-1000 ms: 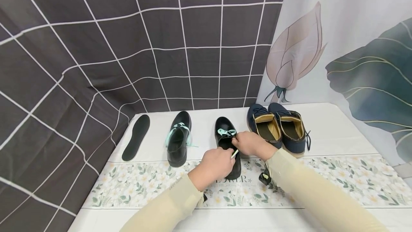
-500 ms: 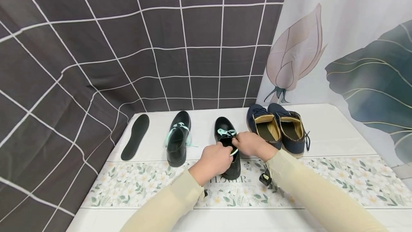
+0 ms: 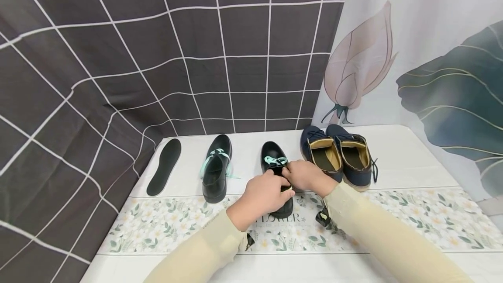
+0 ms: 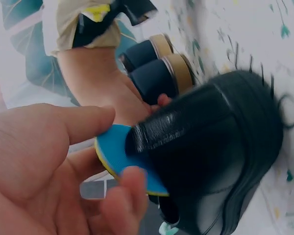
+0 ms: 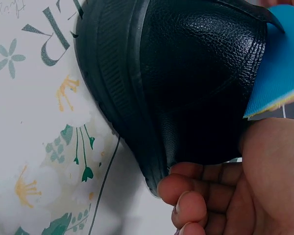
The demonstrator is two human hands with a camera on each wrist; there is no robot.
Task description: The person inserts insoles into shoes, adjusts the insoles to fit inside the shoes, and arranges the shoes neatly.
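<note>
Navy shoes [image 3: 355,174], side by side, heels to wearer, toes near back edge of white desk [image 3: 412,156]; tan lining, dark laces. Far L: blk insole [image 3: 164,167] flat. Next: lone blk shoe [image 3: 214,187] w/ mint laces [image 3: 220,153]. Floral strip [image 3: 169,222] across desk. Bkgd: dk gray cloth [image 3: 200,73] w/ white grid; R, white sheet w/ pink bud print [image 3: 346,69], blue-grn leaf print [image 3: 456,88].

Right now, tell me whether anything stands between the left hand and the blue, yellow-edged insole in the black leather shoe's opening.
Nothing visible does: the left hand touches the exposed end of the blue, yellow-edged insole. The black leather shoe hides the rest; the right hand holds the shoe's side.
</note>
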